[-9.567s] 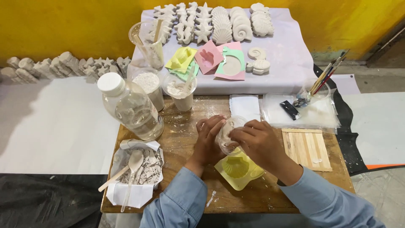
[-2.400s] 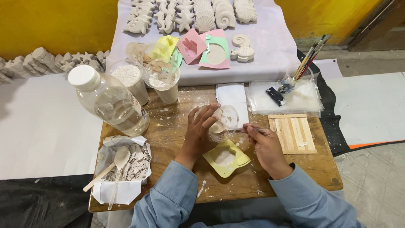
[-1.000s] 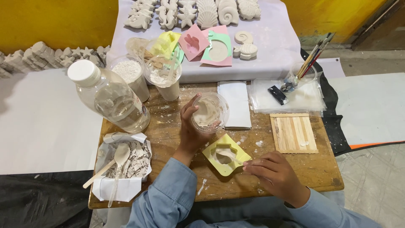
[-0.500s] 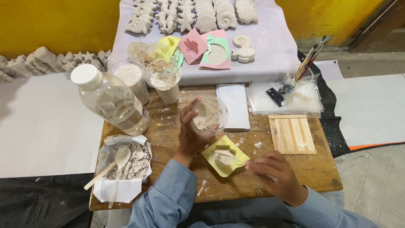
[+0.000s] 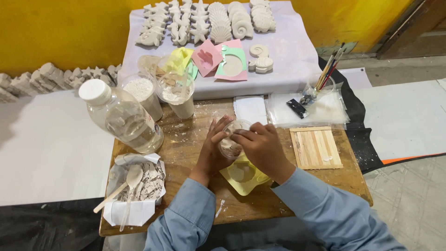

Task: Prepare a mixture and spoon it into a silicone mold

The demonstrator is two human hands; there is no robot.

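**A:** head view, why's the clear plastic cup (image 5: 231,139) held tipped like that? looks like both hands are on it.

**B:** yeah; left hand (image 5: 213,151) wraps it from the side, grip closed round the cup wall, so the mouth hangs right over the yellow mould (image 5: 241,175) on the wooden counter (image 5: 186,139); right hand (image 5: 260,146) sits over the cup's top edge, fingers curled on it; can't tell if it pinches a tool, that bit's hidden.

**A:** and the mould?

**B:** soft-looking, flat, with a round hollow holding pale paste; lies just under the cup, touching the right wrist.

**A:** the rest?

**B:** big clear bottle (image 5: 123,118) with a white cap lies tilted to the left; two cups of white powder (image 5: 160,95) behind; chalky shell and starfish casts (image 5: 204,21) set out in rows on the cloth; a stick mat (image 5: 316,147) to the right; dusty everywhere.
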